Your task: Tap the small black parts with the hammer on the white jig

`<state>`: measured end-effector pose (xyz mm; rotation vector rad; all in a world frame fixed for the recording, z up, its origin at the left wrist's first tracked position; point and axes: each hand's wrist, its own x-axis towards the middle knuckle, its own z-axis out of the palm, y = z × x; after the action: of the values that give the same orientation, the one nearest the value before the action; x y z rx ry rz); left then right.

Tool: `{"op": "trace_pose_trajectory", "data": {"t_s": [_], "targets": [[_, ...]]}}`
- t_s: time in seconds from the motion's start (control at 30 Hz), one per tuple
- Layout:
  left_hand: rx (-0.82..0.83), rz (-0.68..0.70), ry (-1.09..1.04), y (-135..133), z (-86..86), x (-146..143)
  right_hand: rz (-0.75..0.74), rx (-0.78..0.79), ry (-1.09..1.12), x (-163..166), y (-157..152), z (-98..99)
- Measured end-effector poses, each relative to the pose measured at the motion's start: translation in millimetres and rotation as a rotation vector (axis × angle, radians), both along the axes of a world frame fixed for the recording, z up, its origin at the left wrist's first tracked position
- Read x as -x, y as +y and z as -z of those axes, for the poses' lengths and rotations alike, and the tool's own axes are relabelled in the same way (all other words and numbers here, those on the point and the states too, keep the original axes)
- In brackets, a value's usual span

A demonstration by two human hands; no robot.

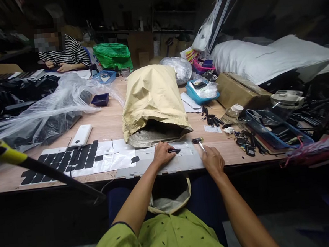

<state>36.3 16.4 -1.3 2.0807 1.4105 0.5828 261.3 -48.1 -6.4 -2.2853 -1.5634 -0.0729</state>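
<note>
With its fingers closed, my left hand [163,153] presses a small slim black part [174,150] onto a pale board [185,162] at the table's front edge. My right hand [213,160] grips the metal handle of a small hammer [197,140], whose head is black and yellowish. The hammer head is to the right of the black part, apart from it. Just beyond both hands lies a cream sack [152,90], its dark mouth facing me. To the left, a sheet of black stickers [82,157] lies flat, and one loose black piece [135,159] is near the board.
A white power bank [81,135] sits by the stickers. Clear plastic [72,93] covers dark parts at left. Blue baskets [202,91], a cardboard box [242,89] and a jar [232,112] stand at right. Another person [71,51] sits far left. A second bag [174,203] hangs below the table edge.
</note>
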Motion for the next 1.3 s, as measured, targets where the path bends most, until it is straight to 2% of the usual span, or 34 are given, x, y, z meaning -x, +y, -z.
{"op": "trace_pose_trajectory", "data": {"t_s": [0.23, 0.4, 0.5, 0.6, 0.7, 0.8, 0.87, 0.93, 1.0, 1.07, 1.13, 1.2, 1.3], "targets": [[0.017, 0.040, 0.008, 2, -2.5, 4, 0.037, -0.059, -0.213, 4, 10, 15.0], [0.053, 0.131, 0.016, -1, -6.2, 12, 0.027, -0.120, -0.305, 4, 14, 25.1], [0.044, 0.224, -0.016, -17, -2.8, 25, 0.026, -0.139, -0.325, 2, 16, 29.4], [0.016, 0.303, -0.038, -45, 3.2, 45, 0.018, -0.154, -0.322, 0, 16, 32.9], [0.011, 0.317, -0.020, -72, 8.1, 63, 0.010, -0.160, -0.315, -1, 16, 35.1], [-0.008, 0.307, -0.024, -79, 10.5, 72, 0.016, -0.173, -0.329, -1, 16, 36.1], [-0.037, 0.254, -0.063, -66, 9.5, 73, 0.022, -0.183, -0.345, 0, 16, 36.4], [-0.068, 0.125, -0.097, -40, 5.5, 72, 0.024, -0.187, -0.355, 0, 16, 36.6], [-0.076, -0.076, -0.075, -6, -1.5, 71, 0.026, -0.187, -0.358, 0, 16, 36.7], [-0.059, -0.299, 0.033, 26, -10.2, 70, 0.027, -0.185, -0.362, 0, 15, 36.7], [-0.025, -0.452, 0.158, 52, -18.8, 72, 0.028, -0.182, -0.367, 1, 15, 36.7], [0.008, -0.542, 0.250, 68, -25.9, 75, 0.031, -0.182, -0.370, 2, 15, 36.8], [0.017, -0.638, 0.288, 75, -33.1, 81, 0.034, -0.185, -0.368, 4, 14, 36.5]]}}
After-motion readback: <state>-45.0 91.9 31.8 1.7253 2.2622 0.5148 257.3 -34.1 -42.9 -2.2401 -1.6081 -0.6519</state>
